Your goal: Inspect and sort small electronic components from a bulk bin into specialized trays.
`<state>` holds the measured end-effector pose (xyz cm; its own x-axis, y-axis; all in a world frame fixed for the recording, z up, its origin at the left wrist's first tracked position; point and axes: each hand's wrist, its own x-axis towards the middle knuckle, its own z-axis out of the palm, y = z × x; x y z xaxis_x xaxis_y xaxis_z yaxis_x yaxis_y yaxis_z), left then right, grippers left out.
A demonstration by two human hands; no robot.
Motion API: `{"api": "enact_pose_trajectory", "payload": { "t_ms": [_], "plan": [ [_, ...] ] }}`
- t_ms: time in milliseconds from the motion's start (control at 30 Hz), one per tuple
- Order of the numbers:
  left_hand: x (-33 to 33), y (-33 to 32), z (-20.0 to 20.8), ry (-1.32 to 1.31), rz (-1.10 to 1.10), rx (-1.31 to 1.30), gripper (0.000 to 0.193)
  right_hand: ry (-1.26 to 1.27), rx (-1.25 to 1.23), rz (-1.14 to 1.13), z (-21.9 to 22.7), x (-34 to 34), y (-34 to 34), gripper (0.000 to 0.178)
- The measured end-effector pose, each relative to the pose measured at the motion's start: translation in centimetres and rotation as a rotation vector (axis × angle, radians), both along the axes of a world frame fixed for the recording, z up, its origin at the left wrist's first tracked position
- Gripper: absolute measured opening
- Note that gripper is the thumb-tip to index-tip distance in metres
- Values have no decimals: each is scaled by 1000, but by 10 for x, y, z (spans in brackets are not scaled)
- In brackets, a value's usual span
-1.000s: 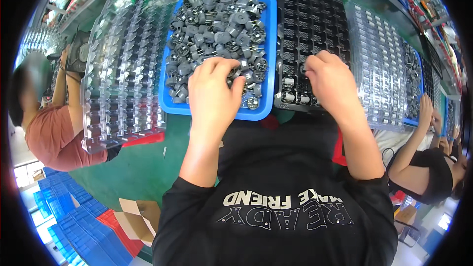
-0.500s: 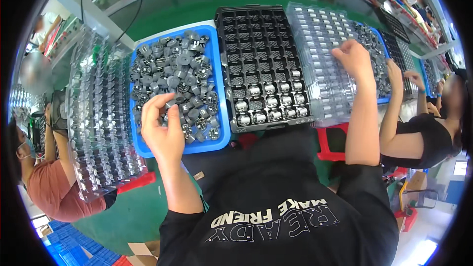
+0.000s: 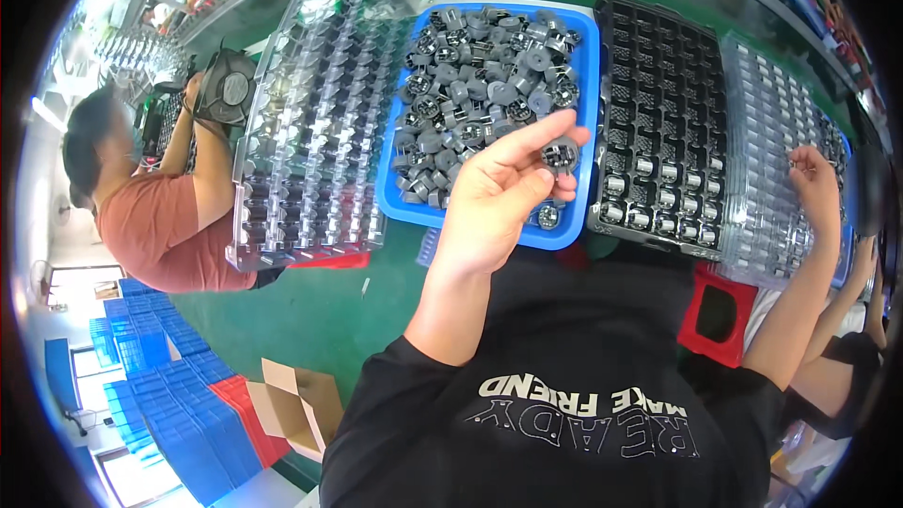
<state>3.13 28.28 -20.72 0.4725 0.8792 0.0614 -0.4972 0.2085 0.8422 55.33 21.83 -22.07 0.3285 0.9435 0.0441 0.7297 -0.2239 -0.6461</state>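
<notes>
My left hand (image 3: 508, 193) is over the near right part of a blue bin (image 3: 590, 56), thumb and fingers closed around a small round grey part with metal inside (image 3: 561, 155). Loose grey parts of this kind (image 3: 475, 89) fill the bin. Against the bin's right side lies a black compartment tray (image 3: 658, 113), its nearer pockets holding shiny metal cylinders (image 3: 689, 205). My right hand (image 3: 815, 183) hovers at the right part of a clear plastic tray (image 3: 767, 122) with rows of metal cylinders. Its fingertips are pinched together; whatever is between them is too small to make out.
Another clear tray (image 3: 320, 132) stands left of the bin. A co-worker in a rust-coloured shirt (image 3: 169, 230) sits beyond it, near a black fan (image 3: 226, 89). At right are a red stool (image 3: 715, 315) and another person's arm (image 3: 851, 292). An open carton (image 3: 301, 404) stands behind left.
The view has swung left, so the trays appear further right. My left hand, earlier over the bin with fingers apart, now shows a grey part in its grip. The right hand stays by the clear tray.
</notes>
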Motion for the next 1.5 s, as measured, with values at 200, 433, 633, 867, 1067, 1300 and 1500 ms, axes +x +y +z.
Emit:
{"api": "enact_pose_trajectory", "payload": {
  "t_ms": [200,433,633,867,1067,1300,1500],
  "plan": [
    [-1,-10,2,79,-44,132,49,102,151,-116,39,-64,-1,18],
    [16,-30,1,81,1,185,36,771,401,208,54,-283,-26,25],
    [16,-38,7,64,30,202,35,308,722,524,49,-321,-6,28],
    [9,-40,4,70,29,248,34,275,714,518,44,-333,-4,28],
    [4,-39,-1,84,41,227,31,202,690,536,45,-336,-6,26],
    [4,-40,-12,82,49,300,30,113,692,523,42,-340,-10,25],
    [2,-58,-21,295,95,299,38,301,618,501,22,-336,-21,20]
  ]
}}
